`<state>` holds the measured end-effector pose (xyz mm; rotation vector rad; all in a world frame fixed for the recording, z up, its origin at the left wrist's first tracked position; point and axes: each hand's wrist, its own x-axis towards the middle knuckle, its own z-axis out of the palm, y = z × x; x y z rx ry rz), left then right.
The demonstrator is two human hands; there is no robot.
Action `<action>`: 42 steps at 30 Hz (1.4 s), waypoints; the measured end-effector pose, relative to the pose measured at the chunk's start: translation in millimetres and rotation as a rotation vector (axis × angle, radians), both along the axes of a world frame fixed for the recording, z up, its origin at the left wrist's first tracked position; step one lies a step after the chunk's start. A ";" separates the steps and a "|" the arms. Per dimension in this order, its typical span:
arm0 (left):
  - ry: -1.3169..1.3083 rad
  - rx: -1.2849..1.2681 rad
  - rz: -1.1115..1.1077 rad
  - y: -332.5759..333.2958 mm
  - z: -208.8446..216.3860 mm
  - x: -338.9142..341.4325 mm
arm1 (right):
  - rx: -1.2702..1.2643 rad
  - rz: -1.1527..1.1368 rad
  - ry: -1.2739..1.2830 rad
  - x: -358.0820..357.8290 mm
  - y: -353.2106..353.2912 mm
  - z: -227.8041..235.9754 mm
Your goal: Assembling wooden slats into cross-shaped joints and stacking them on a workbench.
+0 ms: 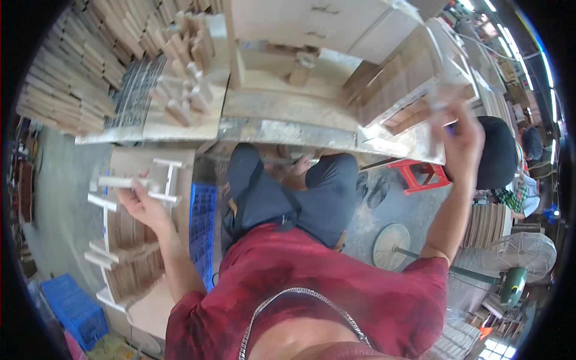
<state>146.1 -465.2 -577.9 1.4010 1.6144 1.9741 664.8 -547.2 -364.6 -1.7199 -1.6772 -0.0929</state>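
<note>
My left hand (143,204) is closed around a pale wooden strip (117,181), out to the left beside a white-framed rack (171,179). The strip lies crosswise, with its left part sticking out past my fingers. My right hand (463,129) is raised at the right, near the end of the workbench (288,133). Its fingers are smeared by motion, and I cannot make out whether anything is in them. Just beyond it, on the bench's right part, lie stacked wooden boards (402,90).
Stacked wooden strips (78,72) fill the back left, with loose short pieces (183,99) on the bench. Blue crates (204,225) stand left of my legs. A red stool (420,175) is under the bench at right; a standing fan (519,258) is at lower right.
</note>
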 end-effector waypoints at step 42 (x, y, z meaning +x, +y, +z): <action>-0.014 -0.372 -1.317 -5.0 16.4 176.4 | -0.328 0.434 1.030 -141.3 7.6 -203.0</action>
